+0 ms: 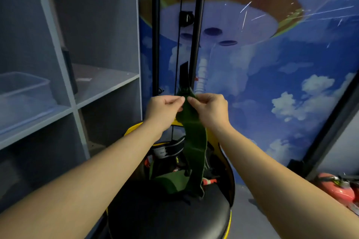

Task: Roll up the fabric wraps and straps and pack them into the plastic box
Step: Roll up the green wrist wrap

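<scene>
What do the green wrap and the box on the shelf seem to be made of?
Green wrap: soft woven fabric, matt; it hangs limp and creases where both hands pinch it. Box: clear plastic, probably rigid and glossy; the shelf shows through its walls, though dim light leaves the finish uncertain.

- two hands, the left hand (165, 109) and the right hand (210, 111)
- one long green wrap (194, 141)
- one clear plastic box (23, 93) on the shelf
- one red fire extinguisher (338, 188)
- one black-and-yellow stool (169, 213)
- rest of the strap pile, too tangled to count

Dark green wrap (194, 137), blue cloud-patterned wall (291, 93)
</scene>
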`<state>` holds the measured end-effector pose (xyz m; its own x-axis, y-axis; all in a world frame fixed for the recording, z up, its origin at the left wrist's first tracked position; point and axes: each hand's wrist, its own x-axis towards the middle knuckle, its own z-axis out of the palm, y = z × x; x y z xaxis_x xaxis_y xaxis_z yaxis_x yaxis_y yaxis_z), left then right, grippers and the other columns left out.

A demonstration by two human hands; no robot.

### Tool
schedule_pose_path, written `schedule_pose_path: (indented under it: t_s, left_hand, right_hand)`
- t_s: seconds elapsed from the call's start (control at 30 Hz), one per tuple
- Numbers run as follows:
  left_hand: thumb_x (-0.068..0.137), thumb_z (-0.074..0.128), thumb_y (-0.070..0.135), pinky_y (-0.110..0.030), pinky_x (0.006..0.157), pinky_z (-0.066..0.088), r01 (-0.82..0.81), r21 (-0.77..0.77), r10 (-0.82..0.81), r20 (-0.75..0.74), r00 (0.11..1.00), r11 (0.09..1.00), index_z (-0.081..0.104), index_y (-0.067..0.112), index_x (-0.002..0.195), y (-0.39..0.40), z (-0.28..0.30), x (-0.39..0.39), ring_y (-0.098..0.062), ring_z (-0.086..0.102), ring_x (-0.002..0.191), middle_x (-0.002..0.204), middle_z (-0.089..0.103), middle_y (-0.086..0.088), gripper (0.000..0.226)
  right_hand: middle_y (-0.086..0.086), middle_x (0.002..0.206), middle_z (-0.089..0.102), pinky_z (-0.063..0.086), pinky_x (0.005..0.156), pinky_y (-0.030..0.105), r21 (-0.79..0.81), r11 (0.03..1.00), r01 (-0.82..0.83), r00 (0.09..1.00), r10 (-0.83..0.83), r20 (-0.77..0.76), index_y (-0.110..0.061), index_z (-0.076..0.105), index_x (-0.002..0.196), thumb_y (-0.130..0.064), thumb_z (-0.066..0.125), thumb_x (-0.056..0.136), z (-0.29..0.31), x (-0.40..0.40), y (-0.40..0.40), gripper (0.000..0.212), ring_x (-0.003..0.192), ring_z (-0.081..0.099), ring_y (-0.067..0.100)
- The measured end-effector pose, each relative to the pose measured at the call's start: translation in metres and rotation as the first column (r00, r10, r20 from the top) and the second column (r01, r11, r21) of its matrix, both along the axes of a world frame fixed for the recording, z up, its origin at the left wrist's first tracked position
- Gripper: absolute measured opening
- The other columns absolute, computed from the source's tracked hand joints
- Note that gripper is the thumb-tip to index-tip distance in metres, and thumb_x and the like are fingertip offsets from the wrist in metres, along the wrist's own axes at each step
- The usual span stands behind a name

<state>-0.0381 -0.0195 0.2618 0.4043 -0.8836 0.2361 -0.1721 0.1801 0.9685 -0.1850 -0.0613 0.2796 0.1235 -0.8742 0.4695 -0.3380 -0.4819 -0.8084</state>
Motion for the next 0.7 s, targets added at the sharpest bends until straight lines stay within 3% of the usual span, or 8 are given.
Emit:
schedule_pose_path:
  t_s: [0.17,0.3,0.37,0.43,0.53,0.6,0.7]
  left_hand:
    - [0.098,0.064,0.022,-0.030,0.088,0.058,0.100,-0.028,-0.104,-0.202,0.974,0.995,0.074,0.014,0.114,0.012,0.020,-0.009,-0.021,0.072,0.107,0.107,0.077,-0.007,0.020]
    - [0.094,0.070,0.022,-0.035,0.095,0.058,0.129,-0.048,-0.137,-0.215,0.967,0.990,0.076,0.020,0.106,0.021,0.030,-0.007,-0.023,0.073,0.104,0.104,0.078,-0.007,0.013]
    - [0.092,0.072,0.023,-0.034,0.092,0.058,0.140,-0.061,-0.150,-0.193,0.970,0.988,0.077,0.019,0.108,0.025,0.034,-0.004,-0.022,0.074,0.102,0.103,0.078,-0.006,0.017]
    - [0.092,0.072,0.022,-0.029,0.084,0.059,0.128,-0.075,-0.139,-0.168,0.976,0.989,0.076,0.017,0.109,0.027,0.036,-0.003,-0.020,0.075,0.097,0.100,0.079,-0.005,0.018]
    - [0.096,0.068,0.022,-0.032,0.082,0.060,0.064,-0.082,-0.074,-0.129,0.989,0.995,0.077,0.021,0.102,0.028,0.041,0.001,-0.023,0.075,0.094,0.096,0.079,-0.003,0.011]
    - [0.097,0.066,0.022,-0.044,0.091,0.059,0.031,-0.081,-0.043,-0.141,0.989,0.996,0.077,0.017,0.103,0.030,0.047,0.006,-0.030,0.074,0.097,0.098,0.079,-0.008,0.013]
    - [0.098,0.065,0.020,-0.047,0.096,0.055,0.031,-0.057,-0.039,-0.136,0.990,0.998,0.074,0.008,0.110,0.035,0.058,0.015,-0.029,0.073,0.098,0.102,0.078,-0.011,0.019]
  right_hand:
    - [-0.002,0.088,0.078,0.057,0.079,0.034,-0.119,0.992,-0.046,0.998,0.041,-0.048,-0.023,0.080,0.107,-0.030,0.068,0.095,0.008,0.011,0.027,0.018,0.081,0.070,0.008]
    - [-0.009,0.080,0.074,0.054,0.070,0.027,-0.149,0.976,-0.158,0.985,0.145,-0.091,-0.029,0.076,0.113,-0.023,0.063,0.094,0.010,0.009,0.038,0.023,0.075,0.067,0.005]
    - [-0.019,0.085,0.071,0.048,0.071,0.013,-0.147,0.967,-0.208,0.975,0.193,-0.109,-0.029,0.072,0.120,-0.017,0.063,0.092,0.010,0.006,0.040,0.032,0.079,0.063,-0.004]
    - [-0.019,0.104,0.071,0.040,0.080,0.004,-0.171,0.958,-0.232,0.965,0.205,-0.161,-0.028,0.069,0.127,-0.015,0.062,0.092,0.010,0.003,0.043,0.039,0.092,0.059,-0.008]
    - [-0.009,0.136,0.064,0.039,0.106,0.022,-0.276,0.931,-0.238,0.947,0.159,-0.280,-0.025,0.066,0.133,-0.015,0.060,0.091,0.010,-0.002,0.041,0.043,0.125,0.054,0.006]
    - [-0.008,0.125,0.069,0.044,0.102,0.025,-0.279,0.940,-0.194,0.966,0.133,-0.223,-0.023,0.071,0.124,-0.015,0.061,0.094,0.017,-0.007,0.039,0.033,0.117,0.058,0.006]
    - [-0.011,0.093,0.074,0.053,0.080,0.023,-0.201,0.976,-0.088,0.995,0.076,-0.066,-0.024,0.077,0.104,-0.019,0.064,0.095,0.031,-0.017,0.029,0.016,0.086,0.067,0.001]
